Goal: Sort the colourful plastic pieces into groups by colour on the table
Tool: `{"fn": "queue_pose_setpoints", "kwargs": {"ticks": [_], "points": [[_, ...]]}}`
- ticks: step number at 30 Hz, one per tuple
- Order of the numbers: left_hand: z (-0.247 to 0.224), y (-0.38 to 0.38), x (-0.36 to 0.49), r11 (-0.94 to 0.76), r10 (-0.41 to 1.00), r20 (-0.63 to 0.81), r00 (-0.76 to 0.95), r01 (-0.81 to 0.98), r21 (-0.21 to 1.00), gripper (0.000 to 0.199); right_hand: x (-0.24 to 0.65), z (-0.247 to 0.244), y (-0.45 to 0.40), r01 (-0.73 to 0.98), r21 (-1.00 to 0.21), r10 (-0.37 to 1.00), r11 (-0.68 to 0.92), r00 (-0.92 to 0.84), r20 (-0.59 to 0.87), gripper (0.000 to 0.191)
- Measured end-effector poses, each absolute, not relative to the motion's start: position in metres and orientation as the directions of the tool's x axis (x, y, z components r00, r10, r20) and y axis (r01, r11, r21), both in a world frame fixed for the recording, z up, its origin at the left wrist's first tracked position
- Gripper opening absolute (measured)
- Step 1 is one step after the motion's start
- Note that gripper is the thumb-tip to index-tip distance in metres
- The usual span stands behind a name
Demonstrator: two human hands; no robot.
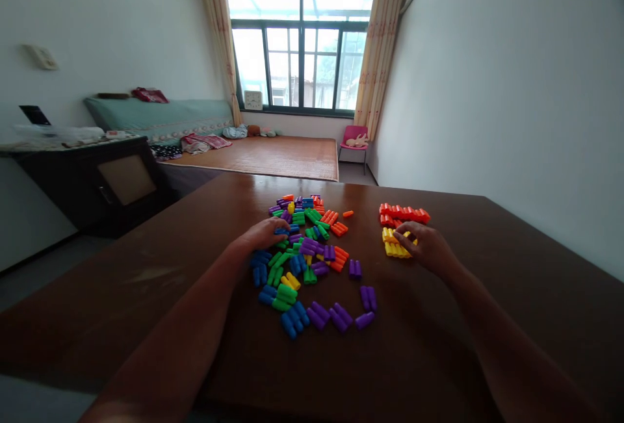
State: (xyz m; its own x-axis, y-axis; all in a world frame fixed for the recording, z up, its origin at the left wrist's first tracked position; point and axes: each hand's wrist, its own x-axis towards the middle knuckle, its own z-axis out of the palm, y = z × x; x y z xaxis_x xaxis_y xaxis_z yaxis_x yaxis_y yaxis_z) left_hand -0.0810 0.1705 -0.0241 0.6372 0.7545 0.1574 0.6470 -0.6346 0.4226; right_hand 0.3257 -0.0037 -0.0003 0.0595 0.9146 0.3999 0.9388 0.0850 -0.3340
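My left hand (266, 233) reaches into a pile of bullet-shaped plastic blocks at mid-table, its fingers curled over a blue bullet-shaped block (281, 231). Green blocks (312, 216) and purple blocks (312, 246) lie around it, mixed with orange and a few yellow ones. On the right, my right hand (420, 236) has its fingertips closed at the yellow bullet-shaped blocks (397, 249), which stand joined side by side in rows. Just behind them are rows of orange-red blocks (403, 213). My fingers hide part of the yellow blocks.
Loose purple blocks (341, 317) and blue blocks (295, 320) curve along the near side of the brown table (414, 358). One orange block (348, 214) lies apart. Beyond the table are a bed (287, 155), a pink chair (353, 134) and a dark cabinet (92, 169).
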Motion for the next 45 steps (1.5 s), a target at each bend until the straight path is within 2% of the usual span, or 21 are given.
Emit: {"fn": "queue_pose_setpoints", "kwargs": {"ticks": [4, 8, 12, 14, 17, 20, 22, 25, 28, 31, 36, 40, 42, 45], "points": [[-0.019, 0.175, -0.08, -0.535, 0.845, 0.204, 0.494, 0.783, 0.317, 0.025, 0.319, 0.002, -0.004, 0.929, -0.352, 0.914, 0.113, 0.041, 0.404, 0.032], [-0.015, 0.195, -0.06, -0.476, 0.864, 0.341, 0.37, 0.82, 0.317, 0.035, 0.311, 0.001, -0.003, 0.913, -0.382, 0.902, 0.147, 0.035, 0.43, 0.031], [-0.016, 0.217, -0.034, -0.562, 0.822, 0.315, 0.473, 0.762, 0.322, 0.05, 0.305, -0.005, -0.003, 0.903, -0.392, 0.911, 0.177, 0.0, 0.412, 0.028], [-0.015, 0.223, -0.028, -0.603, 0.797, 0.278, 0.537, 0.737, 0.306, 0.045, 0.302, -0.007, -0.003, 0.904, -0.383, 0.916, 0.193, -0.026, 0.4, 0.026], [-0.009, 0.225, -0.028, -0.603, 0.798, 0.244, 0.552, 0.739, 0.3, 0.025, 0.301, -0.007, -0.003, 0.907, -0.369, 0.915, 0.203, -0.041, 0.402, 0.026], [-0.001, 0.217, -0.03, -0.602, 0.797, 0.288, 0.53, 0.734, 0.314, 0.014, 0.299, -0.007, -0.003, 0.9, -0.379, 0.915, 0.214, -0.048, 0.401, 0.026], [0.003, 0.205, -0.026, -0.633, 0.774, 0.311, 0.551, 0.672, 0.385, 0.016, 0.294, -0.006, -0.002, 0.881, -0.411, 0.914, 0.232, -0.054, 0.401, 0.025], [0.006, 0.174, -0.006, -0.648, 0.711, 0.267, 0.651, 0.459, 0.608, 0.024, 0.281, -0.006, -0.003, 0.824, -0.494, 0.906, 0.277, -0.052, 0.421, 0.024], [0.003, 0.132, 0.021, -0.533, 0.66, 0.216, 0.719, 0.246, 0.81, 0.032, 0.261, -0.007, -0.006, 0.733, -0.57, 0.889, 0.371, -0.102, 0.446, 0.034], [-0.002, 0.093, 0.043, -0.434, 0.614, 0.178, 0.769, 0.14, 0.89, 0.036, 0.242, -0.009, -0.009, 0.662, -0.618, 0.882, 0.424, -0.145, 0.449, 0.042], [-0.008, 0.066, 0.051, -0.28, 0.625, 0.155, 0.765, 0.034, 0.959, 0.042, 0.244, -0.004, -0.01, 0.59, -0.737, 0.944, 0.328, -0.17, 0.284, 0.037], [-0.003, 0.072, 0.034, -0.395, 0.666, 0.227, 0.711, 0.078, 0.915, 0.042, 0.309, 0.01, -0.012, 0.61, -0.78, 0.987, 0.142, -0.03, 0.156, 0.039], [0.0, 0.081, 0.023, -0.451, 0.702, 0.234, 0.673, 0.165, 0.877, 0.038, 0.353, 0.014, -0.016, 0.669, -0.743, 0.991, 0.008, 0.095, 0.096, 0.038], [0.002, 0.095, 0.01, -0.485, 0.75, 0.266, 0.606, 0.23, 0.844, 0.035, 0.405, 0.01, -0.022, 0.798, -0.57, 0.966, -0.194, 0.258, 0.032, 0.032]]}}
